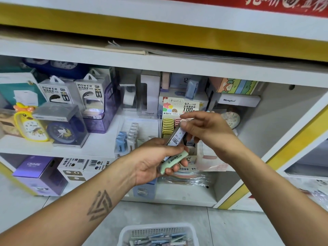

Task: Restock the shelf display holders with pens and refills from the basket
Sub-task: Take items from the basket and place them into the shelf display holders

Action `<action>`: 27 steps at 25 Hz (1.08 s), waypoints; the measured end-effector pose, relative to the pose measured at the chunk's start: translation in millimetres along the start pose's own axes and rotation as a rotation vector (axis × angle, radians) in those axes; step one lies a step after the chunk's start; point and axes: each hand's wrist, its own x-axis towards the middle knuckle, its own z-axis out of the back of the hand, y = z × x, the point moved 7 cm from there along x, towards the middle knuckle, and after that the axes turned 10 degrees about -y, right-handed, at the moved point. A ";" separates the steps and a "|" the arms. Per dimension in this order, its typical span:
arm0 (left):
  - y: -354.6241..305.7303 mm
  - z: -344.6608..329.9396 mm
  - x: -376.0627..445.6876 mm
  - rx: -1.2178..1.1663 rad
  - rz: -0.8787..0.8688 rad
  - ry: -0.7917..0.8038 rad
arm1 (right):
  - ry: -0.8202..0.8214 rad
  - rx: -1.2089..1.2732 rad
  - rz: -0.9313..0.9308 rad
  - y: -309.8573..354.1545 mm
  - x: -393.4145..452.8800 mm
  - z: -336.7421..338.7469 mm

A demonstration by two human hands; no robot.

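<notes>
Shelf (99, 148) behind, left hand (156, 160) grips green refill case (174, 161); right hand (200, 126) pinches white case (176, 137).

Two power banks (74, 91), two clocks (31, 124), one basket (192, 229)

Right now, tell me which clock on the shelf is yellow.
The duck-shaped clock at far left: yellow body, orange bow. The clock beside it is dark blue in a clear box; the right one is pale.

White shelving (159, 63), grey tiled floor (230, 228)
</notes>
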 end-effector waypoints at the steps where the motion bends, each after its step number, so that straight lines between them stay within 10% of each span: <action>1: 0.6 -0.7 0.3 0.004 0.007 0.003 | 0.010 0.024 -0.001 0.5 -1.0 -1.5; 7: -3.5 19.4 3.9 0.038 0.006 -0.142 | -0.369 -0.286 0.181 11.6 12.9 54.5; 13: -15.8 28.6 3.7 -0.188 -0.052 -0.245 | -0.237 -0.763 0.575 20.4 -5.8 31.9; 20: -23.3 30.5 0.5 -0.090 -0.160 -0.249 | -0.156 -0.901 0.618 13.8 -7.6 15.4; 23: -31.8 37.3 -3.2 -0.066 -0.218 -0.303 | -0.176 -0.668 0.493 18.4 -6.2 7.0; 27: -44.4 53.2 -10.2 -0.259 -0.285 -0.390 | 0.203 -0.012 -0.100 1.1 -15.3 -36.3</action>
